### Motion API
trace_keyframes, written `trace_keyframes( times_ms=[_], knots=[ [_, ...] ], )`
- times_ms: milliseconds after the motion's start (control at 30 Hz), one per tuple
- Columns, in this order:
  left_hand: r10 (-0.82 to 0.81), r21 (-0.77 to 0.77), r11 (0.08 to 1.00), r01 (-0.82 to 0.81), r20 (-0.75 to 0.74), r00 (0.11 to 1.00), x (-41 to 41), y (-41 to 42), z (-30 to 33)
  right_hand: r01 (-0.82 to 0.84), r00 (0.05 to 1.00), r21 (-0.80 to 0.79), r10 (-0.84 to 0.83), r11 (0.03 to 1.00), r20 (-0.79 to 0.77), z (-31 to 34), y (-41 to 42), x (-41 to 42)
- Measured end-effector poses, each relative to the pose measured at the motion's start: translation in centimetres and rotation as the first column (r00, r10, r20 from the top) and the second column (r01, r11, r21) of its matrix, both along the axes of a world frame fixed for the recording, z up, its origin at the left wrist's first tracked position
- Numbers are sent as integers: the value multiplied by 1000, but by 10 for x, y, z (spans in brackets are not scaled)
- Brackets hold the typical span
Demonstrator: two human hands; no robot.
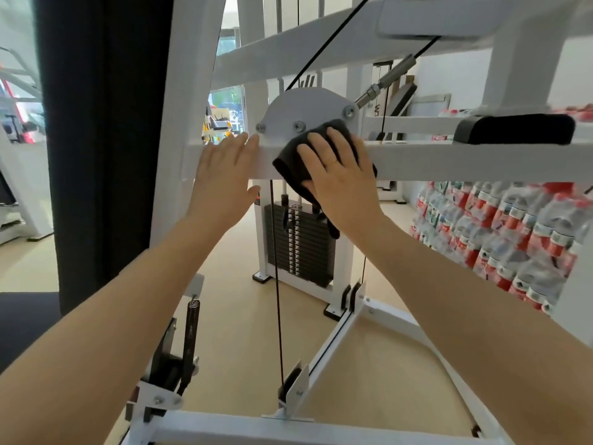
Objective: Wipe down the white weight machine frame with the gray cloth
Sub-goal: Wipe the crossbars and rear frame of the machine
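While the right hand point(340, 175) presses the cloth point(288, 162) flat-fingered against the frame point(449, 162), the cloth covers the crossbar below the pulley plate point(305, 107). At 9 o'clock of the cloth, the left hand point(224, 175) rests flat on the crossbar, holding nothing.

The frame point(449, 160) is smooth white painted metal with a soft shine. The dark gray cloth point(290, 162) looks matt and soft. The pad point(516, 128) is black, matt.
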State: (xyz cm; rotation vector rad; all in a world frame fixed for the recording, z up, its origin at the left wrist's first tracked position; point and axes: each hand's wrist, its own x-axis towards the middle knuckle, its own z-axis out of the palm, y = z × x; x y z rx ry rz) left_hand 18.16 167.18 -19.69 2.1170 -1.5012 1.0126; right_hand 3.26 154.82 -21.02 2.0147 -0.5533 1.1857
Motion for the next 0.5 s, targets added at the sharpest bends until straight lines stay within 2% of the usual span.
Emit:
trace_keyframes(
  times_ms=[67, 233, 367, 500],
  knots=[
    [27, -30, 999, -26, 33, 999, 2, -1, 5, 0, 1000, 10, 1, 1000, -18, -1, 9, 25],
    [31, -99, 995, -22, 89, 996, 5, 0, 6, 88, 994, -178, -98, 980, -46, -2, 17, 55],
    [25, -145, 989, -13, 84, 996, 4, -3, 1, 103, 990, -203, -119, 974, -69, 2, -8, 13],
    [31, -201, 979, -21, 48, 998, 0, -6, -2, 175, 983, -111, -168, 978, 69, -9, -44, -55]
  ],
)
